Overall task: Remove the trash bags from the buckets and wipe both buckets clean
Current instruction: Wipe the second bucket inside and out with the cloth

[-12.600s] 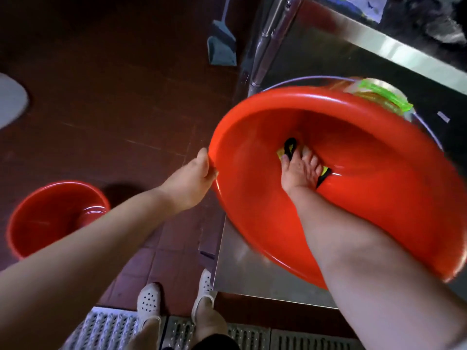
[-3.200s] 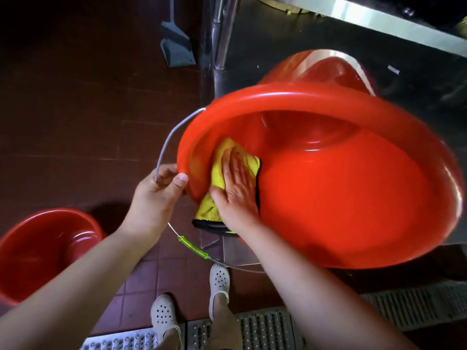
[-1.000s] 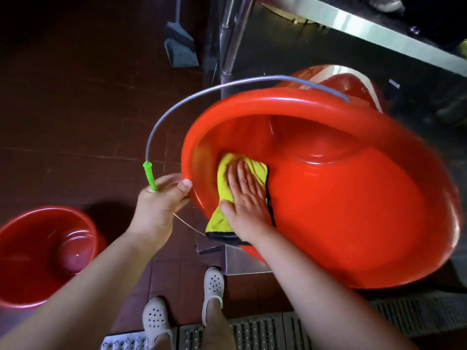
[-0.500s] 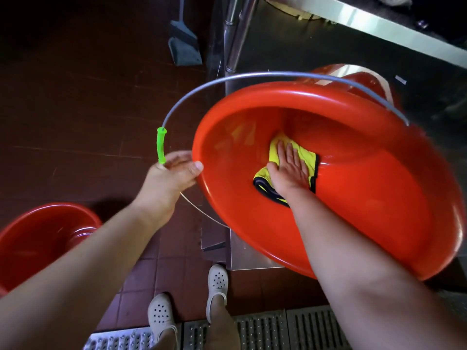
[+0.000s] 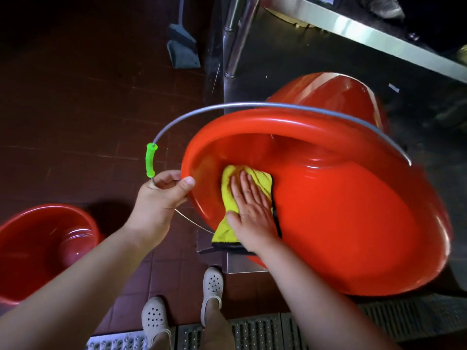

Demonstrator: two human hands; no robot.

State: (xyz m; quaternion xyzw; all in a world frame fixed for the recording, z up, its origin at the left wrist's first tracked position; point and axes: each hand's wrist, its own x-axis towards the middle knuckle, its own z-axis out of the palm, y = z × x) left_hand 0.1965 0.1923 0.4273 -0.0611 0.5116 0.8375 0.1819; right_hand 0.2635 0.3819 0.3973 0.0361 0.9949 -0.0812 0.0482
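No trash bag shows in either bucket, so the bag removal looks done; the wiping is what remains in hand. The tilted red bucket fills the right of the view, propped on its side on the steel bench with its mouth turned toward the person. The right hand lies flat, fingers straight and spread, pressing a yellow cloth against the inner wall near the rim at about 9 o'clock of the opening. The cloth's lower edge hangs out over the rim. The left hand grips the rim at that same side, thumb curled over the lip, with the wire handle and its green sleeve arching just above it. The second bucket stands on the tiled floor at 8 o'clock, well apart and untouched. I judge this bucket partly wiped. Whether the floor one is already clean cannot be told.
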